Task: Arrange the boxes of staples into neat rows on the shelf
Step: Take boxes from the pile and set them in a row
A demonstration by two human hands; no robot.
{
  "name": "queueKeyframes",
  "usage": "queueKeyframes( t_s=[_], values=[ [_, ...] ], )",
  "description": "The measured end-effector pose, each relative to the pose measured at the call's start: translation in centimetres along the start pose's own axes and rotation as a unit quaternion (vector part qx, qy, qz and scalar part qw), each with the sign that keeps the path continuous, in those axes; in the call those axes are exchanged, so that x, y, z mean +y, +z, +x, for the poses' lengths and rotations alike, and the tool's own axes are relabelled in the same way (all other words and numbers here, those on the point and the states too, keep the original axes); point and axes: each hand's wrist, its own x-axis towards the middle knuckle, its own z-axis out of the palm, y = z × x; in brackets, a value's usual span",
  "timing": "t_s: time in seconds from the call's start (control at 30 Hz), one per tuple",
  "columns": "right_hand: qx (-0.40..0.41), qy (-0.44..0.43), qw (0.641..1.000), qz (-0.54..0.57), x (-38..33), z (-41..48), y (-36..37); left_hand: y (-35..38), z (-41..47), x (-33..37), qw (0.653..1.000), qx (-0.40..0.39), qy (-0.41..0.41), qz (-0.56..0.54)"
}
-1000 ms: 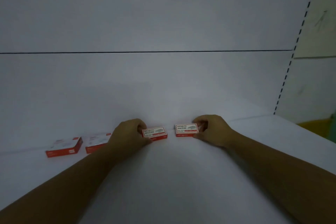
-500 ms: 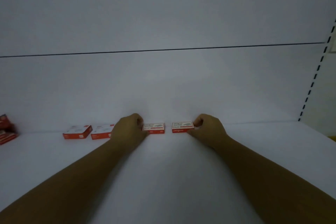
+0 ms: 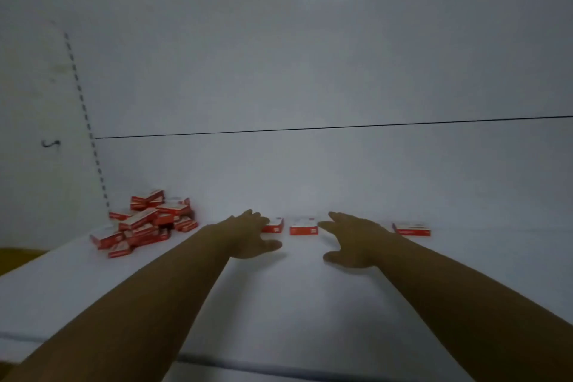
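Starting at the far left of the shelf (image 3: 310, 304), you have a loose pile of boxes (image 3: 145, 223) heaped near the back corner, lying at all angles, some leaning on others. Just right of it your left hand (image 3: 251, 234) hovers low over the shelf with its grip wide and nothing in it, fingers spread, partly covering the first box in the row (image 3: 274, 225). Next comes the middle box (image 3: 304, 226), apart from that first one by a small gap. Your right hand (image 3: 353, 240) is also spread and empty, beside the middle box and not touching it as far as you can tell. It may hide another box; you cannot tell. Past it, well apart, sits the right-hand box (image 3: 411, 229).

The risk is in the spread fingers: a careless sweep of either hand could knock a placed box askew or push it out of line. Reaching into the pile could also topple the leaning boxes toward the row, since they rest on one another.

Each visible placed box lies flat, its long axis running left to right along the back of the shelf, a red long side facing you. The view is blurred, so finer alignment is hard to judge.
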Motion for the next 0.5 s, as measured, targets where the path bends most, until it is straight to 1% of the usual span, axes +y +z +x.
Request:
queueKeyframes(
  t_s=[0.13, 0.27, 0.37, 0.5],
  values=[
    [-0.012, -0.055, 0.998, -0.017, -9.8, 1.2, -0.4, 1.4, -7.4, -8.2, 0.999, 0.015, -0.044, 0.004],
    [-0.017, -0.101, 0.995, 0.000, -17.7, 2.1, 0.0, 2.6, -13.2, -14.9, 0.995, 0.015, -0.094, -0.035],
    [-0.020, -0.124, 0.992, 0.009, -21.7, 3.1, 0.3, 3.2, -15.5, -18.4, 0.992, 0.030, -0.110, -0.057],
    [-0.019, -0.134, 0.991, 0.002, -24.6, 5.2, 0.2, 3.9, -16.4, -22.0, 0.985, 0.071, -0.136, -0.084]
  ],
)
